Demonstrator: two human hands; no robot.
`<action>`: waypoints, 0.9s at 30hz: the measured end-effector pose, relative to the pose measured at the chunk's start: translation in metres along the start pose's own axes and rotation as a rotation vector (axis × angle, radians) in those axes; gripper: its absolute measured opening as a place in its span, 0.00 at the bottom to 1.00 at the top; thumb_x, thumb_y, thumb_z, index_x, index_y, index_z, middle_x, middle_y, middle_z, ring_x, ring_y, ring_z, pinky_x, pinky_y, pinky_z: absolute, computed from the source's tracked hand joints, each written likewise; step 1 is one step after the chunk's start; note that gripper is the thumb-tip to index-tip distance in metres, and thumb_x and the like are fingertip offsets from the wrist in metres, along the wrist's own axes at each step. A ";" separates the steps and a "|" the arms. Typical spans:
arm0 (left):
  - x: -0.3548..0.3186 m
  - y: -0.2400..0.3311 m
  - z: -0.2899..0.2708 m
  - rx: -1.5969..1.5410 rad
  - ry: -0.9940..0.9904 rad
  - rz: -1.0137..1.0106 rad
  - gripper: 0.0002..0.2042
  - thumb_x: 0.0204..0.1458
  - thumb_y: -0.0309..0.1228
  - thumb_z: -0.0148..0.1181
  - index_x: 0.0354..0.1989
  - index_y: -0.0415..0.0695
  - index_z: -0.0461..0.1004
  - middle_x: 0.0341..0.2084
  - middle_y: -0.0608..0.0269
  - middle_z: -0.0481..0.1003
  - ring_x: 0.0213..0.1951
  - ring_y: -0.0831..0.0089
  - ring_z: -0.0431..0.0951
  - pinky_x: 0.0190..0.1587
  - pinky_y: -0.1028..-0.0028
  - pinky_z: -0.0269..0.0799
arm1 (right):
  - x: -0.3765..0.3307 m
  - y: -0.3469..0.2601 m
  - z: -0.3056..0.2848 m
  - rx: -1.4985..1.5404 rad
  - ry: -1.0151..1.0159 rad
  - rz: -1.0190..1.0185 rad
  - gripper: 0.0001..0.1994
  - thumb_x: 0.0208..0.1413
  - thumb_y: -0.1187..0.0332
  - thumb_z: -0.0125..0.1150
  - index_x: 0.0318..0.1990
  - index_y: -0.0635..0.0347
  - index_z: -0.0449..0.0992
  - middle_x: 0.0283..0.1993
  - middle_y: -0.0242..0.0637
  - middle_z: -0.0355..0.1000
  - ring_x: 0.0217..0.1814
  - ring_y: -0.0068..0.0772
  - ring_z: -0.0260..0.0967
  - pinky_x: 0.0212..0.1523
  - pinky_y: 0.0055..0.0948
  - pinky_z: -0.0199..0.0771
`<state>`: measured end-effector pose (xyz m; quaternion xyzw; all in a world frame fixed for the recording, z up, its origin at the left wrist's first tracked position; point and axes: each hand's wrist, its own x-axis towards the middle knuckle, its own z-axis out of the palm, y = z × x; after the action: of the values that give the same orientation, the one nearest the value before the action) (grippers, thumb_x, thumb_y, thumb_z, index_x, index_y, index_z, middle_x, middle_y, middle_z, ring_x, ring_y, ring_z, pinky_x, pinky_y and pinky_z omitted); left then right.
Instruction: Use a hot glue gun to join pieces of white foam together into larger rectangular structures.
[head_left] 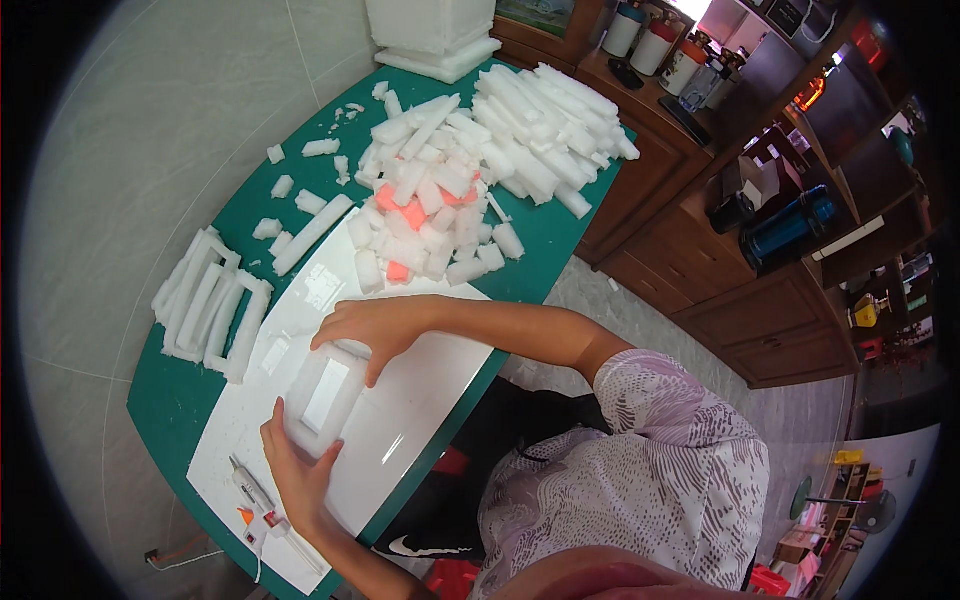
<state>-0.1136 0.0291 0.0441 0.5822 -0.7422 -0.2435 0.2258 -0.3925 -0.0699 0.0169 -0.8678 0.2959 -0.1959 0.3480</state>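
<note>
A small rectangular frame of white foam strips [349,401] lies on the glossy white board [420,400], its middle open to the board. My left hand [296,468] grips the near end, with thumb and fingers spread to either side. At the far end, my right hand [375,328] curls over the frame with thumb and fingers around its corners. Beside my left hand lie a grey-white pen-shaped tool [252,487] and a white corded tool with an orange part [252,530], perhaps a glue gun.
Finished-looking foam frames [207,305] stand at the table's left. Short foam pieces [425,215], some pink, are heaped beyond the board, with long foam strips [545,130] behind. A white foam block [435,35] stands at the green table's [160,400] far edge. Wooden cabinets [690,250] are right.
</note>
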 end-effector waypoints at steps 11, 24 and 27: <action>-0.001 -0.001 0.001 -0.001 0.002 0.002 0.52 0.27 0.20 0.80 0.68 0.46 0.59 0.51 0.52 0.65 0.55 0.53 0.68 0.61 0.62 0.65 | -0.001 -0.005 -0.003 0.031 -0.074 0.063 0.46 0.38 0.63 0.79 0.68 0.59 0.61 0.69 0.45 0.62 0.69 0.49 0.56 0.69 0.39 0.57; 0.002 -0.007 0.000 -0.036 0.034 0.075 0.50 0.26 0.23 0.79 0.67 0.41 0.61 0.47 0.52 0.66 0.51 0.53 0.68 0.57 0.63 0.65 | 0.002 -0.007 -0.009 0.029 -0.117 0.037 0.46 0.39 0.65 0.78 0.69 0.60 0.60 0.68 0.47 0.62 0.69 0.52 0.56 0.69 0.41 0.57; 0.001 -0.008 -0.002 -0.027 0.044 0.075 0.50 0.26 0.24 0.80 0.66 0.41 0.62 0.47 0.52 0.67 0.50 0.53 0.68 0.56 0.63 0.65 | 0.001 -0.007 -0.007 0.002 -0.082 -0.019 0.47 0.39 0.66 0.78 0.69 0.59 0.59 0.69 0.46 0.61 0.69 0.52 0.56 0.70 0.40 0.57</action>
<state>-0.1066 0.0266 0.0412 0.5561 -0.7549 -0.2323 0.2588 -0.3928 -0.0696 0.0267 -0.8775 0.2730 -0.1639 0.3587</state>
